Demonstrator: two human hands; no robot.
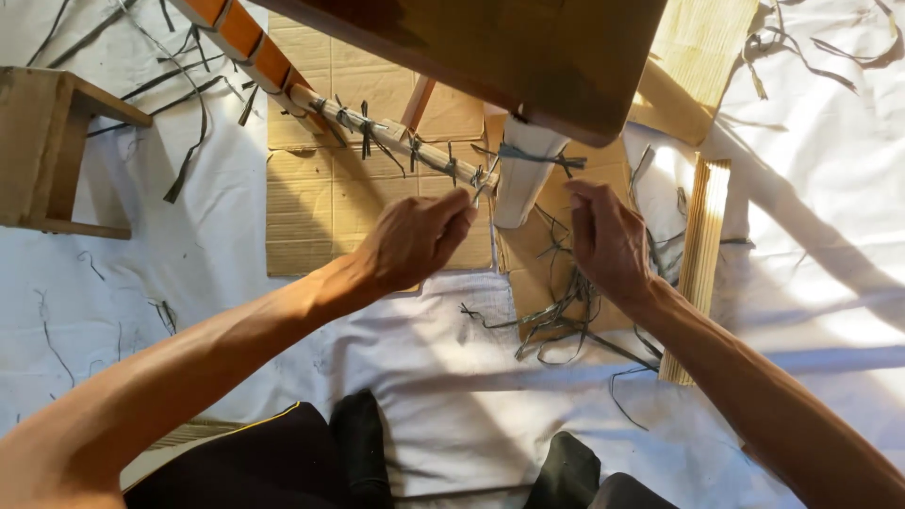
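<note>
A wooden stool (pixel 528 57) stands in front of me, seen from above, with a pale leg (pixel 523 179) and a crossbar (pixel 396 137) bound by dark grey strips. My left hand (pixel 415 240) pinches the end of a strip by the crossbar's joint with the leg. My right hand (pixel 608 240) is just right of the leg, fingers curled, pinching a thin strip near the knot (pixel 537 155) tied round the leg. A tangle of loose dark strips (pixel 561 316) lies under my right wrist.
Flattened cardboard (pixel 320 203) lies on a white sheet (pixel 830 188). A small wooden stool (pixel 42 141) stands at the left. A bundle of pale slats (pixel 698 254) lies at the right. Cut strip scraps are scattered about. My dark-clothed legs (pixel 311 462) are at the bottom.
</note>
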